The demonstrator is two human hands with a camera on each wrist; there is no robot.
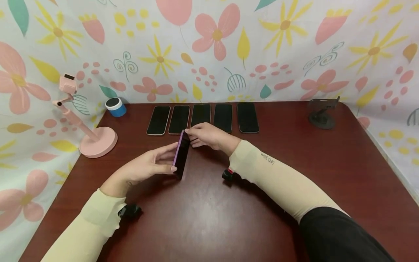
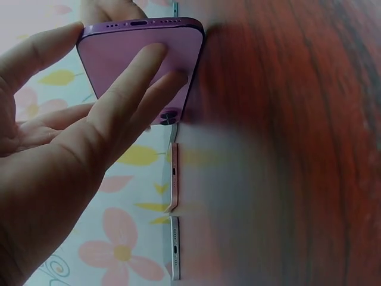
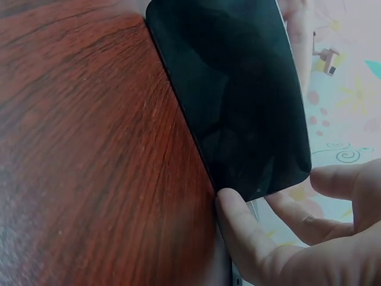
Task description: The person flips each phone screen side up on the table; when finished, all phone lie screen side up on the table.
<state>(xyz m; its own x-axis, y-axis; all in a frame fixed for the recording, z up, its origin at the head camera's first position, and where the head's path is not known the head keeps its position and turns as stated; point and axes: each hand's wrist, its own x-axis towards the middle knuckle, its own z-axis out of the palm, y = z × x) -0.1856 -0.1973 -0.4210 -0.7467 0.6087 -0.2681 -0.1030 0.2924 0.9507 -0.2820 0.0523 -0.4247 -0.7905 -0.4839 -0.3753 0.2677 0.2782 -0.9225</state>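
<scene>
A purple smartphone [image 1: 183, 155] is raised on its long edge on the table, its dark screen [image 3: 232, 89] turned toward the right. My left hand [image 1: 142, 167] holds the near part, thumb at the upper edge and fingers [image 2: 128, 83] against the purple back [image 2: 101, 53]. At the far end my right hand [image 1: 209, 136] grips the phone by its corners; one fingertip [image 3: 229, 195] touches the screen's lower corner. Behind the hands several dark-screened smartphones [image 1: 158, 120] lie in a row, the middle one [image 1: 201, 112] partly covered by my right hand.
At the left stand a pink phone stand [image 1: 98, 142] and a blue jar [image 1: 117, 109] with a white lid. A dark stand [image 1: 322, 118] is at the back right. Floral cloth [image 1: 278, 47] hangs behind the dark red wooden table [image 1: 209, 218].
</scene>
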